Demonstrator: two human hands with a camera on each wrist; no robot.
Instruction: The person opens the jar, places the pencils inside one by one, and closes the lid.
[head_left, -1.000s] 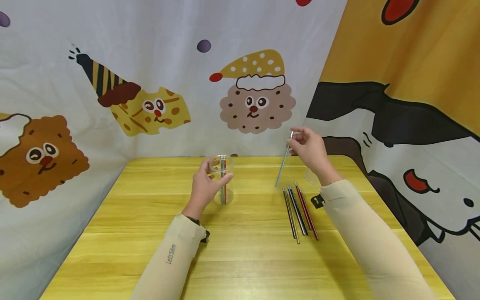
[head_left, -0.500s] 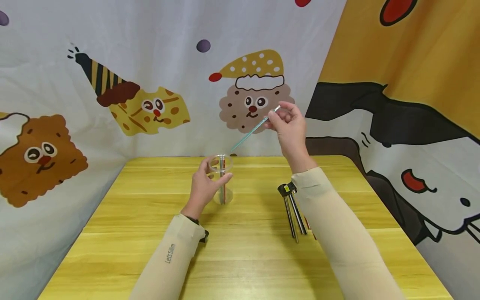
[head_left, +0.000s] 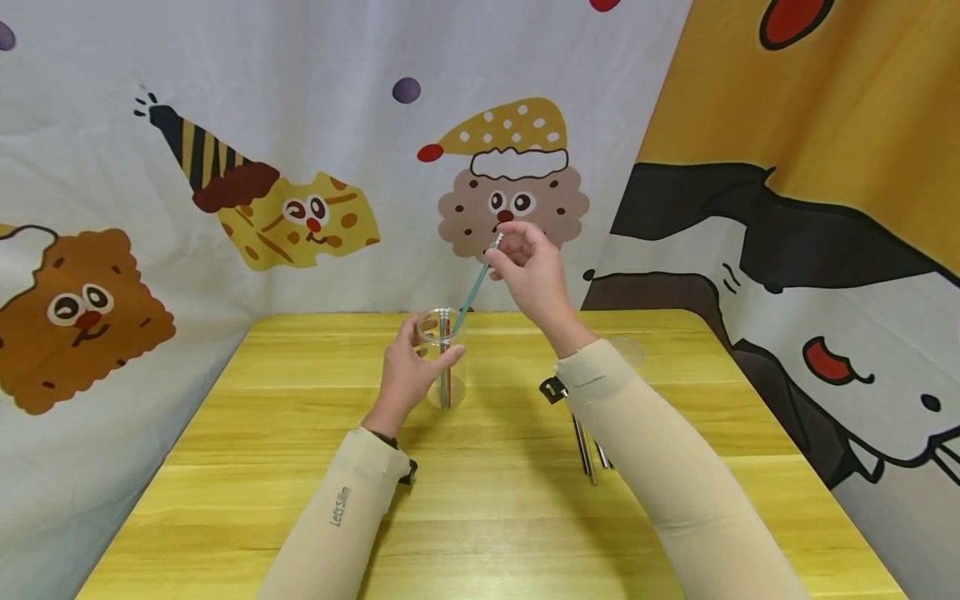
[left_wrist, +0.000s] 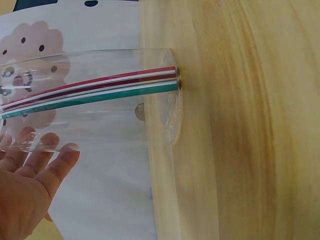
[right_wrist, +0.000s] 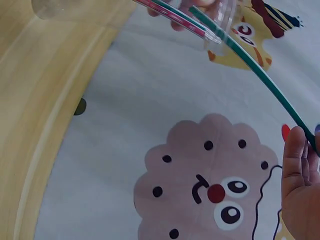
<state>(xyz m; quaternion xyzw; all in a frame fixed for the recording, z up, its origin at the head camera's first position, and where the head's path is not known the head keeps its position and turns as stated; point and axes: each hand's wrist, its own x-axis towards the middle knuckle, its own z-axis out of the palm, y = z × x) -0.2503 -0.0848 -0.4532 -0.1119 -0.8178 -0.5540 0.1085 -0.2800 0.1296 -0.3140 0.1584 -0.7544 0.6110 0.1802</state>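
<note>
A tall clear cylindrical container [head_left: 459,385] stands upright on the table. Around its upper part curl the thumb and fingers of my left hand [head_left: 403,368]. Inside are several pencils [left_wrist: 125,82], with red and green ones visible in the left wrist view. My right hand [head_left: 534,279] pinches a teal-green pencil [head_left: 472,293] by its silvery end, above and to the right of the container. This pencil slants down to the left, and its lower end is just inside the container's mouth, as the right wrist view also shows.
On the wooden table [head_left: 315,483], several loose pencils [head_left: 583,450] lie partly hidden under my right forearm. A clear round disc [head_left: 632,348] lies farther back on the right. A printed curtain [head_left: 337,125] hangs behind the table.
My right hand has carried the teal-green pencil from the table's right side up and leftward, then lowered its tip into the container's mouth. The left hand and container have stayed put.
</note>
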